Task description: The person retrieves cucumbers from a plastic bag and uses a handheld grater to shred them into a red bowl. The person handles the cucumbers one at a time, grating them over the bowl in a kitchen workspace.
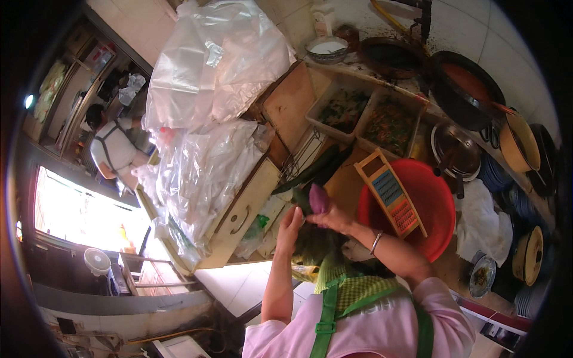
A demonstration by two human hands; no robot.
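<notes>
My left hand (291, 226) is closed around the lower part of a dark green cucumber (302, 200). Beside it, my right hand (333, 218) grips a purple cloth or scrubbing pad (318, 199), close against the same cucumber. Whether the pad touches the skin is hard to tell. Just beyond my hands, long dark green cucumbers (313, 171) lie on the worktop. A wooden-framed grater (391, 192) with blue and orange panels rests slanted across a red plastic basin (436, 201), to the right of my right hand.
Two plastic tubs of chopped vegetables, one (342, 109) beside the other (390, 123), stand at the back. A lidded metal pan (455, 150) and a white cloth (481, 221) lie right. Clear plastic bags (215, 165) cover the left cabinet. Another person (118, 147) stands far left.
</notes>
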